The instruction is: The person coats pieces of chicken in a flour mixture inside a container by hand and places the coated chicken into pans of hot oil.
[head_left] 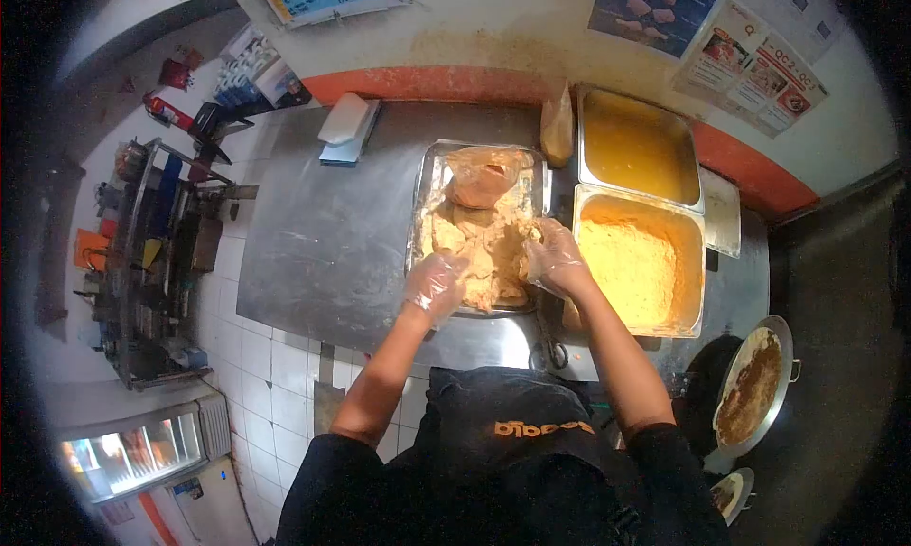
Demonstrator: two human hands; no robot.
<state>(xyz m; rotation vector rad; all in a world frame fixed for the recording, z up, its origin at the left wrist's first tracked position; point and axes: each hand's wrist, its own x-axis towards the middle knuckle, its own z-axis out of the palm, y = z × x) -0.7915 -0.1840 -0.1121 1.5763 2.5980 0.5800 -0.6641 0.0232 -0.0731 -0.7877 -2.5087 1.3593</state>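
A metal tray [415, 219] in front of me holds several pale, flour-coated pieces [489, 261], probably raw meat. At the tray's back end lies a clear plastic bag [482, 176] with something orange-brown in it. My left hand [436, 285], in a clear plastic glove, is at the tray's near left side, fingers curled in against the coated pieces; what they grip is hidden. Over the right rim, my right hand [555, 259], gloved the same way, has its fingers closed round what looks like a coated piece.
Right of the tray stand a pan of orange-yellow flour [631, 261] and, behind it, a pan of yellow liquid [641, 148]. A filled plastic bag [557, 129] leans near the wall. Dark-handled tongs or scissors [550, 351] lie at the front edge. A white box [346, 124] sits back left.
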